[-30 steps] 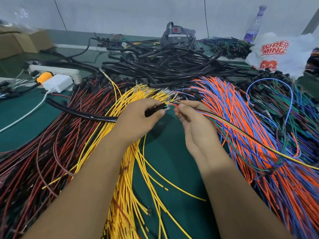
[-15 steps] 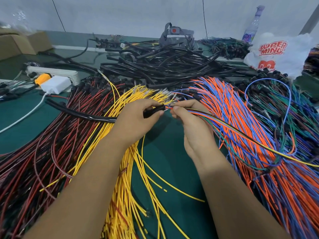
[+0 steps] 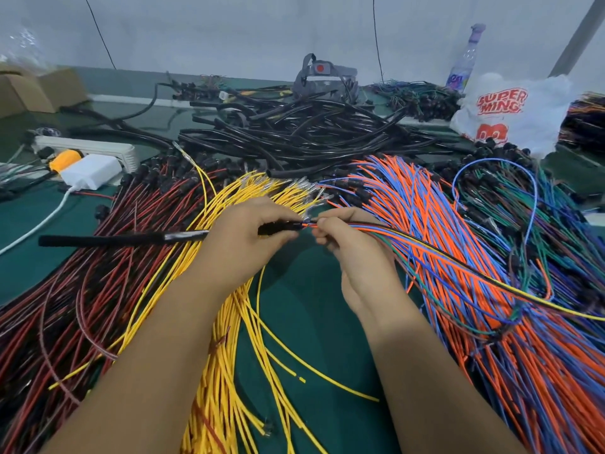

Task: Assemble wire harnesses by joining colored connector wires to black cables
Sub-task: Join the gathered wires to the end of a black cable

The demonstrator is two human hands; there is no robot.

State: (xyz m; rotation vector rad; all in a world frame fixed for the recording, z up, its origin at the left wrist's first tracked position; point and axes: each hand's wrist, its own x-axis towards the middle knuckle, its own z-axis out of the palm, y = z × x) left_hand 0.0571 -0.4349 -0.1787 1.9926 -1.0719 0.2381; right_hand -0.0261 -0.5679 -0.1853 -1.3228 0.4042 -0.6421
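Note:
My left hand (image 3: 244, 239) grips a black cable (image 3: 121, 239) near its right end; the cable's length runs out to the left over the red and yellow wires. My right hand (image 3: 352, 244) pinches a small bundle of colored wires (image 3: 435, 253), orange, blue, green, yellow and black, which trails away to the right. The wire tips meet the open end of the cable between my two hands, just above the green table (image 3: 314, 309). How far the tips sit inside the cable I cannot tell.
Piles surround my hands: red-and-black wires (image 3: 82, 290) at left, yellow wires (image 3: 229, 355) in the middle, orange-and-blue wires (image 3: 474, 290) at right, green-and-blue ones (image 3: 540, 224) far right. Black cables (image 3: 294, 136) are heaped behind. A power strip (image 3: 88, 152), cardboard box (image 3: 39, 90), bottle (image 3: 465, 60) and white bag (image 3: 514, 113) stand at the back.
My hands have closed the small gap, bringing the wire tips up against the cable's end. The cable's left part has swung lower and lies more level.

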